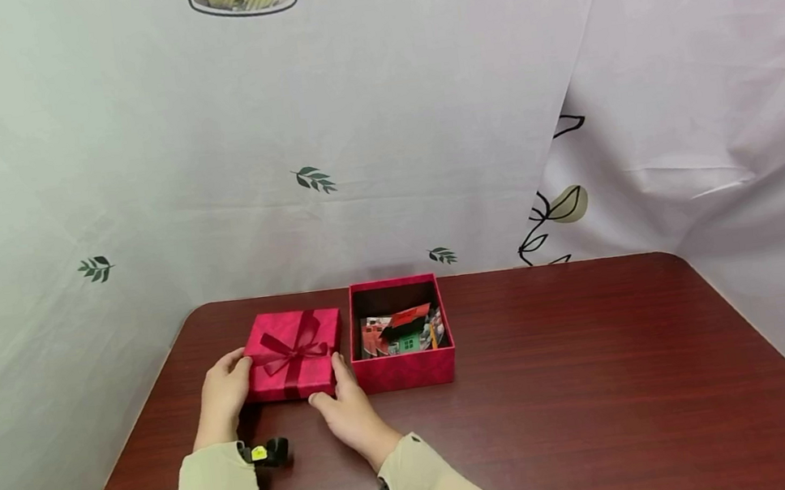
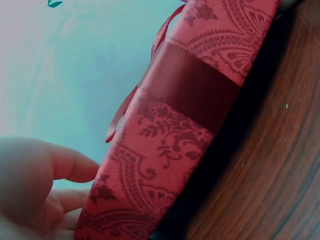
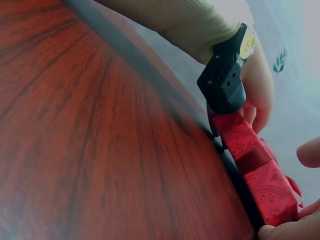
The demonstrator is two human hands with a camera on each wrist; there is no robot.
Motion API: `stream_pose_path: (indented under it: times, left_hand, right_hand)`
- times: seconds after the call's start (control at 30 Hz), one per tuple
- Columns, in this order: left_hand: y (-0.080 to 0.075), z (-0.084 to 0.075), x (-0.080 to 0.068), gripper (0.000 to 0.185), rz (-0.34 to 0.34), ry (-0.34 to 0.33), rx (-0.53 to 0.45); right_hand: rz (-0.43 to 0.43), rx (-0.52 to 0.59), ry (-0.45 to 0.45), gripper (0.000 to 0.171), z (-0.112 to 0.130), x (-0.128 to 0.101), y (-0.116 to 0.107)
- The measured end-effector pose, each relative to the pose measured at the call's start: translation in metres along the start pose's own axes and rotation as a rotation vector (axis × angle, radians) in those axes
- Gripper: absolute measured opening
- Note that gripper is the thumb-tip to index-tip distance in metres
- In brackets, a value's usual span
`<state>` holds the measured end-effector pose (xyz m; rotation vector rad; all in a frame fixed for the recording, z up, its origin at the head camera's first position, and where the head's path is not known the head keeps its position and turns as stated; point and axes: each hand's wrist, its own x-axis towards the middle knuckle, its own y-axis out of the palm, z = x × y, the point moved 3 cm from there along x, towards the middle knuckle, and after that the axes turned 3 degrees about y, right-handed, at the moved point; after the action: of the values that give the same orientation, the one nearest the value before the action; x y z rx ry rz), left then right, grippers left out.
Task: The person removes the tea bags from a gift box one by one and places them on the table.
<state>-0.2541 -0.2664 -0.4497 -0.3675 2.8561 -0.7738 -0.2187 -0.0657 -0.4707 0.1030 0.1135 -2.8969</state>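
The right hand gripped the near-right corner of the lid, fingers curled on its edge. The left hand held the lid's left side. The lid lay on the table, just beside the open box of small items.

Our left hand's fingers against the patterned red lid, ribbon-banded, edge on the wooden surface.
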Motion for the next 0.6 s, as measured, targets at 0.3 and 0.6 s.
stream_pose_path:
  times: [0.3, 0.6]
  left_hand:
    - [0.0, -0.007, -0.001, 0.057, 0.05, -0.006, 0.099]
    - [-0.001, -0.015, -0.006, 0.06, 0.072, 0.005, 0.145]
  right_hand:
    - [-0.005, -0.053, -0.003, 0.081, -0.003, 0.003, 0.0]
    - [0.078, -0.087, -0.033, 0.078, 0.0, -0.003, -0.005]
